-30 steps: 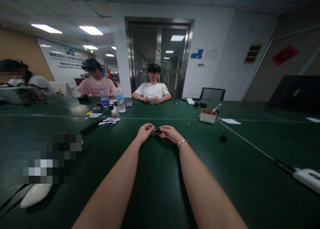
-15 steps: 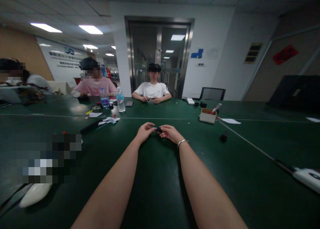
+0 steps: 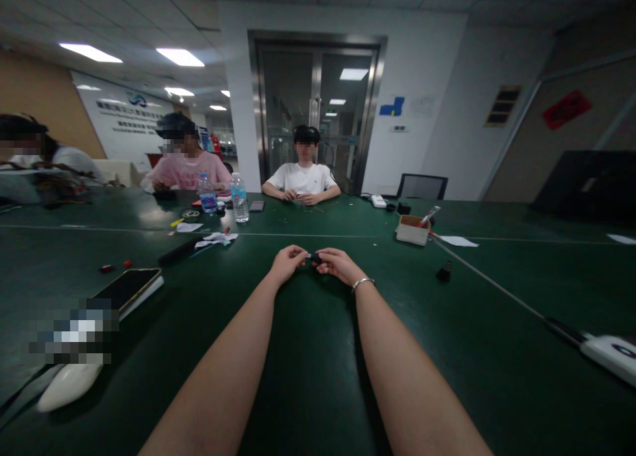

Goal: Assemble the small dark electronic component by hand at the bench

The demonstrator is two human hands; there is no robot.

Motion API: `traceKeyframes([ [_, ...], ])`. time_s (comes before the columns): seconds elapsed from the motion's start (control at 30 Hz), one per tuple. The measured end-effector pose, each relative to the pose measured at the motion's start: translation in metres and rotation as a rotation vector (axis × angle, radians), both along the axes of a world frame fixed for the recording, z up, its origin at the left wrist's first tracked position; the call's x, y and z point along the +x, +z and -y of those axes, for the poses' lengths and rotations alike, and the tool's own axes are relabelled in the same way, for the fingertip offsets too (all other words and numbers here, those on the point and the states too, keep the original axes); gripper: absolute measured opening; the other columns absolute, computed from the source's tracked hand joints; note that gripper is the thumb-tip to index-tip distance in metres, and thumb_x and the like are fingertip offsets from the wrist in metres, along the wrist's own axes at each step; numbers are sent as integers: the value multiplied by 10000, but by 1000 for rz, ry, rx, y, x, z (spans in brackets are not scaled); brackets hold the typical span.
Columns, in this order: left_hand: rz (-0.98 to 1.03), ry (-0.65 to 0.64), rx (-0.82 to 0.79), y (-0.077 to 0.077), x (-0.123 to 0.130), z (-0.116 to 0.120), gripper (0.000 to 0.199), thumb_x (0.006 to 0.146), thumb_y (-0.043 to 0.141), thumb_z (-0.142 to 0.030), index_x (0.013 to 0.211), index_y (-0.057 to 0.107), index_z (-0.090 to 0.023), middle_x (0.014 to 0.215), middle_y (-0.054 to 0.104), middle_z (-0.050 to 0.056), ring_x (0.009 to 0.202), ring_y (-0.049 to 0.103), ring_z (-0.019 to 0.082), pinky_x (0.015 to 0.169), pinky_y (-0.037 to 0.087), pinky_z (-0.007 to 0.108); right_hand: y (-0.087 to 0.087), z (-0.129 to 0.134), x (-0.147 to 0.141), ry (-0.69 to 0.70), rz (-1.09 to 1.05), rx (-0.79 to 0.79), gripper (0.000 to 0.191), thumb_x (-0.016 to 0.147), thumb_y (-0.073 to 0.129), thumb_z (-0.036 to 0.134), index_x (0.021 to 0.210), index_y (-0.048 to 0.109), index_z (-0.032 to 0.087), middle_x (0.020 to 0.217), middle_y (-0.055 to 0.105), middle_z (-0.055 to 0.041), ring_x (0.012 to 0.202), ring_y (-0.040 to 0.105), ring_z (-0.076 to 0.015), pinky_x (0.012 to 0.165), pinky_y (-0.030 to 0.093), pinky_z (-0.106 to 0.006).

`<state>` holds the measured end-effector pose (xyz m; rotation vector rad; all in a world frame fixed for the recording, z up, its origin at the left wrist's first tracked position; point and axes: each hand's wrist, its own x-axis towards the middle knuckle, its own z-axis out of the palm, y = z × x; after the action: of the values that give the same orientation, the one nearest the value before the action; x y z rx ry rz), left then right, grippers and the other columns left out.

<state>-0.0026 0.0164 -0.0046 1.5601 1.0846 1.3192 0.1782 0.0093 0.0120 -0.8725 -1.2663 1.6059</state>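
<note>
My left hand (image 3: 289, 264) and my right hand (image 3: 338, 265) meet above the green table, fingertips only slightly apart. Between them is a small black piece with a pale grey end (image 3: 315, 257), too small to tell its kind. The fingers of the left pinch the pale end. On the black end, the right thumb and fingers are closed, partly hiding it. A silver bracelet (image 3: 363, 284) circles the right wrist. To the right on the tabletop lies a small black object (image 3: 444, 271), apart from both hands.
A phone (image 3: 133, 285) rests on a white object at left. Water bottles (image 3: 239, 201) stand at back left near papers (image 3: 217, 239). A small box (image 3: 413, 233) holding a pen sits at right; a cord runs to a white power strip (image 3: 610, 353). People sit across the table.
Both hands stay nearly in place, still pinching the small piece. The person opposite has shifted their hands slightly.
</note>
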Motion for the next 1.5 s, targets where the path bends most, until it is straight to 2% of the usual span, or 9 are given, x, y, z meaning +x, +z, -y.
traceKeyframes([
  [0.27, 21, 30, -33, 2, 2, 2, 276, 657, 689, -380, 741, 606, -132, 598, 600, 10, 519, 536, 104, 518, 404, 231, 0, 0, 0, -5, 7, 9, 133, 804, 558, 44, 924, 581, 97, 729, 672, -84, 530, 634, -103, 515, 535, -192],
  [0.47, -50, 43, -14, -1, 0, -1, 314, 679, 645, -437, 736, 588, -133, 598, 591, 2, 513, 524, 103, 520, 392, 235, -1, 1, 0, 4, 4, 33, 162, 787, 565, 32, 931, 588, 102, 691, 643, -42, 516, 623, -92, 512, 522, -188],
  [1.17, -273, 108, -26, 0, -2, 0, 397, 736, 527, -546, 716, 581, -153, 599, 598, 14, 541, 542, 128, 545, 401, 251, 0, 2, 2, 29, 18, 59, 219, 763, 572, 4, 951, 592, 114, 732, 635, -27, 559, 635, -85, 542, 536, -171],
  [1.5, -395, 135, 3, 2, 0, 3, 415, 786, 446, -549, 696, 573, -165, 571, 581, 2, 529, 538, 129, 550, 388, 250, 0, 3, 2, 33, 15, 51, 227, 760, 579, -2, 952, 607, 116, 739, 646, -30, 577, 642, -86, 611, 552, -193],
])
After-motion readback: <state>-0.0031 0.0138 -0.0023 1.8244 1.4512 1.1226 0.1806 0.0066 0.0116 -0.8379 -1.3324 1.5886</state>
